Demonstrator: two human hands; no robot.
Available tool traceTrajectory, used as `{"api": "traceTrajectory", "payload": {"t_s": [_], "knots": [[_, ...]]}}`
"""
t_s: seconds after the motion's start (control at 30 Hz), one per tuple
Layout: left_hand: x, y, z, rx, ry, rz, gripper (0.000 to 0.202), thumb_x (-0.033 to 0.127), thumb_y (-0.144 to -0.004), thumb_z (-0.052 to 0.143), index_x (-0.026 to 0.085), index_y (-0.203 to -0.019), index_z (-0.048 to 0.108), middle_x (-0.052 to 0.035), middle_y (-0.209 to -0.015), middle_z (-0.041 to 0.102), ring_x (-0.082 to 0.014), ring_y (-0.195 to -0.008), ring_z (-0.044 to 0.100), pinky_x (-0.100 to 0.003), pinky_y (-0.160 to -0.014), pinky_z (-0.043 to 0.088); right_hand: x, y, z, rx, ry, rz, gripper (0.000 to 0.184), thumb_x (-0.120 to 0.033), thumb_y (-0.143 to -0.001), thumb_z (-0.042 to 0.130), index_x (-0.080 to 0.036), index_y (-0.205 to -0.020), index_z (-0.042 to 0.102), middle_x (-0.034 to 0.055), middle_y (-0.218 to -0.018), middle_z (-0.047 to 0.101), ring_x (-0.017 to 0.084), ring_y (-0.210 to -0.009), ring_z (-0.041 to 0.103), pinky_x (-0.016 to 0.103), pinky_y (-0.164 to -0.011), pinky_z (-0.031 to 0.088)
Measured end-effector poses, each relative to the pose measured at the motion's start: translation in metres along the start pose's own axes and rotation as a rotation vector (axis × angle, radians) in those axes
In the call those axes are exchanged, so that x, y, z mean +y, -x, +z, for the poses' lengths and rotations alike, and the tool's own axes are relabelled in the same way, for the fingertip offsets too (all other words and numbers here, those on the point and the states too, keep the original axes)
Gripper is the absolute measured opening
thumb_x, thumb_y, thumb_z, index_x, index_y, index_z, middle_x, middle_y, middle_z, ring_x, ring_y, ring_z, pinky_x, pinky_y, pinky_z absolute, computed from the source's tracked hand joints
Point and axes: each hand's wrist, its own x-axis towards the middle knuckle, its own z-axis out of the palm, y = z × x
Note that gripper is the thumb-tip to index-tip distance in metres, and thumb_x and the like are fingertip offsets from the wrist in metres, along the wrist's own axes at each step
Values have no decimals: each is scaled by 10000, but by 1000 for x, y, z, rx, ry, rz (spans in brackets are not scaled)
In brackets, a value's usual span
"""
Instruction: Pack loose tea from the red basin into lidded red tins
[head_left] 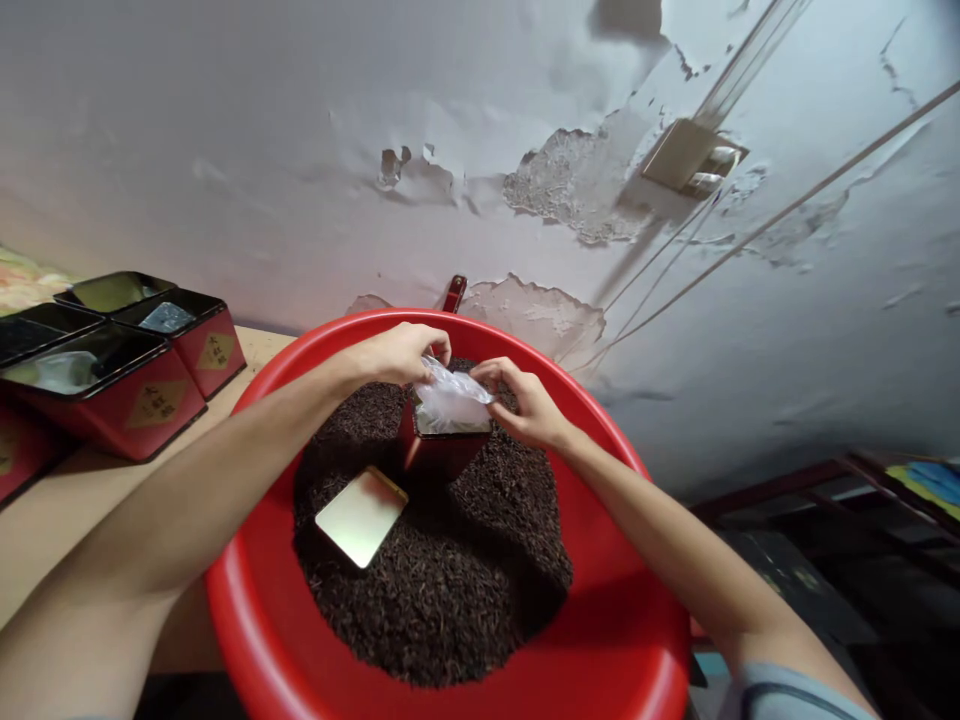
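Observation:
A clear plastic bag [450, 403] pokes out of the top of a red tin [442, 453]. My left hand [409, 352] pinches the bag's left edge, and my right hand [523, 400] grips its right edge between thumb and fingers. The tin stands on a heap of dark loose tea leaves [442, 600] inside a big red plastic tub [259, 640]. On the leaves to the front left of the tin lies a rectangular lid [361, 517], its pale gold face up. The inside of the tin is mostly hidden by the bag.
Several open red tins [150, 400], some with plastic bags inside, stand on a wooden table [75, 545] at left. Behind the tub is a peeling wall [300, 180] with a socket box [690, 157] and cables. A dark rack [795, 490] stands at right.

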Motion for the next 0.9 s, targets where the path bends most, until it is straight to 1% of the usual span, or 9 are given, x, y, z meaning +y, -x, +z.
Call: {"api": "traceTrajectory", "payload": {"t_s": [0.13,0.27,0.37,0.43,0.57,0.63,0.7,0.8,0.9], "knots": [[1,4,-8,-67,149,100,639,18,-633,496,181,-1213,710,-56,-1052,762,-135,-699,652,-223,-593,461,3,3,-13,-135,95,-29,273,-334,-887,638,-233,-1128,559,82,-1100,674,225,-1036,620,448,-990,462],[-1,6,-15,-68,49,73,408,35,-629,521,133,-908,802,-65,-831,766,-152,-683,661,-237,-626,479,11,4,-12,-97,374,3,133,-330,-928,637,-210,-984,631,58,-836,653,226,-878,560,394,-836,438],[1,5,-13,-85,8,30,158,137,-678,682,138,-793,790,-55,-723,738,-164,-676,667,-242,-631,467,13,5,-8,3,478,-18,203,-324,-961,579,-203,-798,573,47,-727,590,210,-785,496,357,-748,380],[4,3,-10,16,52,-72,170,299,-755,733,134,-751,773,-64,-694,720,-166,-648,658,-258,-624,457,11,8,-6,31,476,-100,239,-291,-986,508,-206,-768,556,54,-732,581,207,-776,476,354,-746,369],[7,0,0,333,-94,-192,319,412,-824,722,117,-706,747,-95,-666,693,-190,-676,648,-304,-658,447,0,9,-7,-91,394,-192,226,-316,-1009,468,-192,-1088,639,72,-880,619,208,-833,520,362,-798,409],[7,0,6,357,-204,-152,186,304,-774,764,121,-743,749,-100,-736,719,-204,-748,658,-311,-698,454,-6,7,-9,-158,422,-105,319,-458,-996,512,-190,-1061,672,92,-957,611,214,-869,546,360,-798,432],[9,1,12,322,-227,-103,83,160,-732,735,129,-806,754,-95,-817,743,-208,-808,668,-310,-738,468,-12,1,-12,-172,458,79,486,-560,-1008,434,-177,-860,693,110,-959,600,207,-830,566,351,-757,452],[17,4,19,251,-203,-29,265,47,-684,661,142,-908,767,-88,-918,759,-221,-867,679,-323,-795,494,-20,-12,-18,-116,528,402,683,-538,-1056,229,-153,-712,677,138,-864,627,199,-719,590,362,-698,466],[27,8,24,217,-177,-3,430,-12,-676,595,150,-1034,770,-96,-1063,754,-245,-989,677,-339,-871,504,-24,-24,-24,-150,684,574,590,-508,-1030,383,-117,-750,725,172,-744,653,252,-689,632,395,-670,482]]}}
